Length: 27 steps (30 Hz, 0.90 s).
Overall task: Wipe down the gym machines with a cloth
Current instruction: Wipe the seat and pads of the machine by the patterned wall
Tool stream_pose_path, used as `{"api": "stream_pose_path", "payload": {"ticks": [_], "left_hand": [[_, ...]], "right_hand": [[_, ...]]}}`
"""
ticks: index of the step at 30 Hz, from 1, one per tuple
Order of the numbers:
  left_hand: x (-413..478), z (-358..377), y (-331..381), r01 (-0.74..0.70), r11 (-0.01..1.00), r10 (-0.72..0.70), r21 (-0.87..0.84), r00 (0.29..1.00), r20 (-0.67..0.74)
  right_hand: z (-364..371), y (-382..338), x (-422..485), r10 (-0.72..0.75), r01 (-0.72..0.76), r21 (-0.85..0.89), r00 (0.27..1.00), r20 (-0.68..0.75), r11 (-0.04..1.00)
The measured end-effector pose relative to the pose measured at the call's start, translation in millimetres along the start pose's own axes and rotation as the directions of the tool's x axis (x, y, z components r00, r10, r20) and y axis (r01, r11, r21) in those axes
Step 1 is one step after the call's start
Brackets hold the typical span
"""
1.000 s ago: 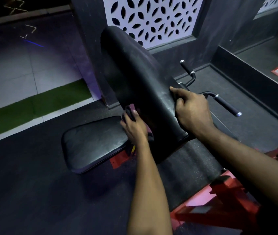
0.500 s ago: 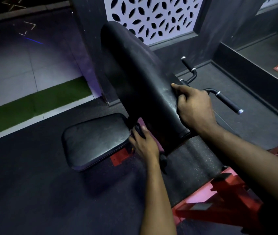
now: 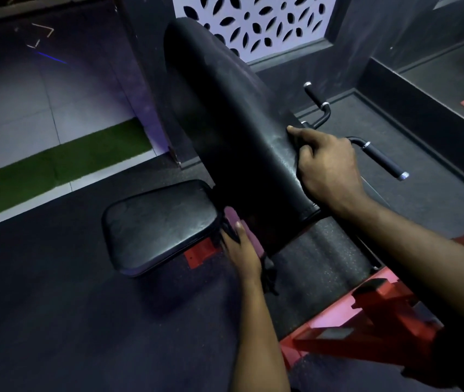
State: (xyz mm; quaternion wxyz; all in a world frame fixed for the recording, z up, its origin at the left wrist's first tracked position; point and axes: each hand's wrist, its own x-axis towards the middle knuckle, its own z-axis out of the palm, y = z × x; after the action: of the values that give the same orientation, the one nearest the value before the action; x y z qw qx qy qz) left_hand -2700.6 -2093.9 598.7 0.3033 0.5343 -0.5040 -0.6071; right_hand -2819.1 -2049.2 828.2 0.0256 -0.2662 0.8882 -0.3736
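Pink cloth (image 3: 230, 217), dark fringe hanging below, lies against the lower left side of the black pad (image 3: 239, 131), beside the seat (image 3: 157, 222). Left hand (image 3: 242, 247) presses it flat, fingers straight; right hand (image 3: 328, 168) grips the pad's right edge.

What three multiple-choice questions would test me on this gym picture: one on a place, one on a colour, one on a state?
1. Where is the cloth?
A) on the seat
B) against the lower left edge of the long pad
C) on the floor

2. What colour is the metal frame?
A) blue
B) red
C) yellow

3. What is the right hand doing?
A) hanging free
B) holding a handle
C) gripping the long pad at its right edge

Answers:
1 B: the left hand presses it there.
2 B: the beams near the camera show red.
3 C: it wraps round that edge.
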Motion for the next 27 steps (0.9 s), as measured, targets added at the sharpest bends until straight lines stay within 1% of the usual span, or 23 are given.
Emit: {"api": "stream_pose_path", "payload": {"ticks": [1, 2, 3, 5, 8, 13, 16, 19, 22, 23, 25, 26, 27], "left_hand": [[-6.2, -1.7, -8.2, 0.012, 0.998, -0.012, -0.061, 1.0, 0.006], [-6.4, -1.8, -10.7, 0.045, 0.995, -0.044, -0.088, 0.999, 0.012], [-0.5, -0.7, -9.2, 0.064, 0.995, -0.063, -0.078, 0.998, 0.017], [16.9, 5.5, 6.4, 0.073, 0.997, -0.073, 0.027, 0.997, -0.019], [50.5, 11.4, 48.7, -0.052, 0.989, 0.067, 0.138, 0.992, -0.109], [143.0, 21.7, 123.8, -0.221, 0.943, 0.253, 0.249, 0.962, -0.105], [161.4, 26.7, 144.5, -0.266, 0.928, 0.303, 0.26, 0.947, -0.112], [119.0, 20.6, 135.3, -0.288, 0.933, 0.323, 0.216, 0.936, -0.144], [49.7, 10.3, 120.8, -0.318, 0.934, 0.337, 0.162, 0.935, -0.11], [24.8, 6.0, 118.5, -0.324, 0.934, 0.339, 0.153, 0.937, -0.088], [-14.8, -0.7, 113.4, -0.365, 0.921, 0.375, 0.139, 0.926, -0.05], [-30.6, -2.9, 112.3, -0.386, 0.914, 0.396, 0.127, 0.917, -0.058], [-44.0, -3.7, 112.9, -0.403, 0.908, 0.412, 0.114, 0.908, -0.073]], "right_hand": [[-0.2, 0.2, 0.3, -0.006, 0.006, -0.001, 1.0, 0.0, 1.0], [-0.4, 0.8, 0.0, -0.007, 0.007, -0.006, 1.0, 0.001, 1.0], [-0.3, 1.4, -0.1, -0.005, 0.005, -0.007, 1.0, 0.002, 1.0], [0.6, 2.3, 1.4, 0.007, -0.007, -0.001, 1.0, 0.006, 1.0], [1.2, 3.8, 3.4, 0.009, -0.009, -0.002, 1.0, 0.011, 1.0], [1.4, 5.3, 2.6, 0.018, -0.018, 0.025, 1.0, 0.021, 1.0], [1.0, 5.9, 2.9, 0.016, -0.017, 0.034, 1.0, 0.017, 0.999], [2.4, 8.5, 3.9, 0.014, -0.015, 0.045, 1.0, 0.012, 0.999], [3.7, 10.8, 4.3, -0.017, 0.02, 0.07, 0.999, -0.043, 0.997], [1.9, 11.9, 3.4, -0.028, 0.034, 0.075, 0.996, -0.086, 0.997], [0.4, 14.3, 1.8, -0.012, 0.03, 0.077, 0.976, -0.219, 0.997], [-1.3, 14.6, -0.2, 0.019, 0.011, 0.108, 0.962, -0.273, 0.994], [-3.1, 12.9, -2.1, 0.068, -0.022, 0.161, 0.955, -0.287, 0.987]]}}
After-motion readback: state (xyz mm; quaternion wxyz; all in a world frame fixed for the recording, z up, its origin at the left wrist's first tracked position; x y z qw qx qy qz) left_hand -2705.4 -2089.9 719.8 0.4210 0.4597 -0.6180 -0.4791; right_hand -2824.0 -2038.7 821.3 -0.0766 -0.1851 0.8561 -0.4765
